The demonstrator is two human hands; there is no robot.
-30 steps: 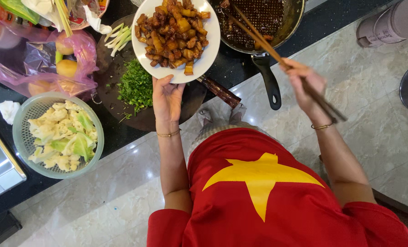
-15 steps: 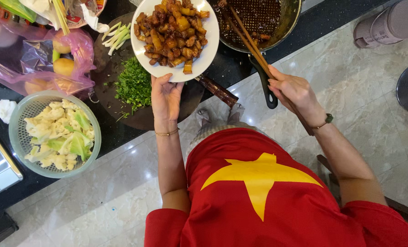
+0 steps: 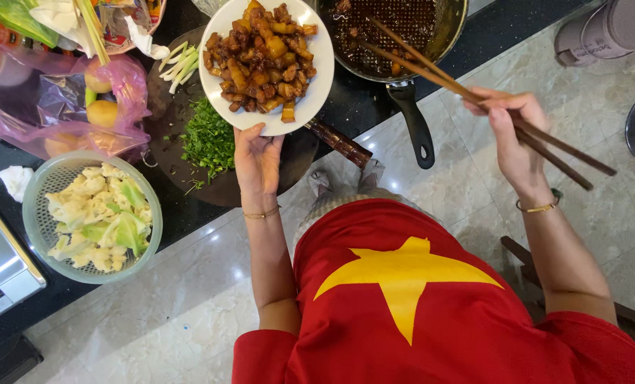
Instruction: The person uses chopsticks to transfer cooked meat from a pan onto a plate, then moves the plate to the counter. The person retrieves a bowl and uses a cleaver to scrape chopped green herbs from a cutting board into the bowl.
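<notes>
Over the counter, left hand [image 3: 257, 160] grips plate [image 3: 221, 107]; right hand [image 3: 516, 139] pinches chopsticks [image 3: 431, 71].

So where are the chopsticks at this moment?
In the head view, upper right: the right hand holds the chopsticks, tips reaching into the dark frying pan beside the white plate.

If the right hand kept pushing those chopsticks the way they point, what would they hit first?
Most likely the pan: the right hand aims the chopsticks into it, tips near the brown bits, though height is unclear.
</notes>
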